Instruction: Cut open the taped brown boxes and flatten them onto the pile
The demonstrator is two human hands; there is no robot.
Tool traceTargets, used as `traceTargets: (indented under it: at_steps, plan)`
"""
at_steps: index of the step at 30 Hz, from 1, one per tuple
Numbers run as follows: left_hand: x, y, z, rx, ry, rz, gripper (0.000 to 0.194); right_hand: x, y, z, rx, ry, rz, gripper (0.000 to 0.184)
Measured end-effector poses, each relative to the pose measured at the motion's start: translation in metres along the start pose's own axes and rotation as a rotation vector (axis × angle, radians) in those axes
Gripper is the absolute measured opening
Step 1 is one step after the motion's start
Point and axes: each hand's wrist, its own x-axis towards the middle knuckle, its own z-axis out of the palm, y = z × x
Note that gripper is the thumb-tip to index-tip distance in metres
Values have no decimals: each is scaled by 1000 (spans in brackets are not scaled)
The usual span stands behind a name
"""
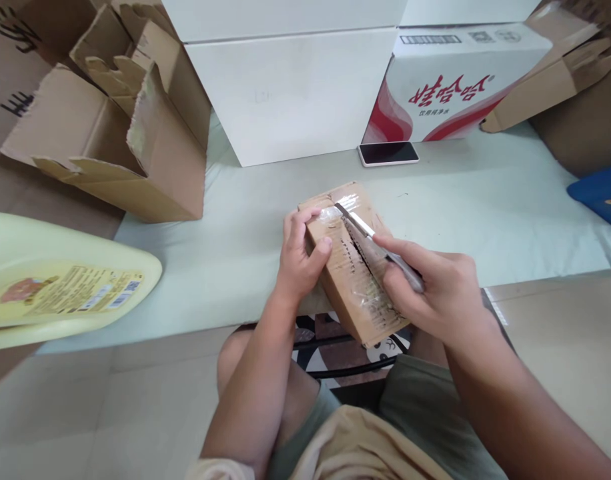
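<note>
A small taped cardboard box (345, 267) rests partly on the table's front edge and juts out over my lap. A dark slit runs along its top face, and clear tape shines near its far end. My left hand (303, 257) grips the box's left side, thumb on top and fingers over the far corner. In my right hand (435, 287) is a utility knife (358, 223) with a metal body. Its blade lies on the tape at the far end of the slit, while my right fingers wrap its handle.
White boxes (295, 93) and a red-and-white printed carton (450, 87) stand at the back. Before them lies a phone (388, 153). Open cardboard boxes (170, 147) are at left, near a pale yellow bottle (70, 280). A blue object (600, 193) sits at right on the cloth-covered table (245, 247).
</note>
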Motion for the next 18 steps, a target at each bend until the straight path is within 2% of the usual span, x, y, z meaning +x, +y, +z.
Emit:
traceTargets:
  at_steps: [6,12,18]
  plan:
    - [1,0,0,-7,-4,-2,49,7,-13,1,-105,-64,-78,41]
    - [2,1,0,112,24,26,50,4,-15,-3,-28,-56,0,39]
    - [2,0,0,103,22,25,49,6,-12,3,-43,-44,-11,42]
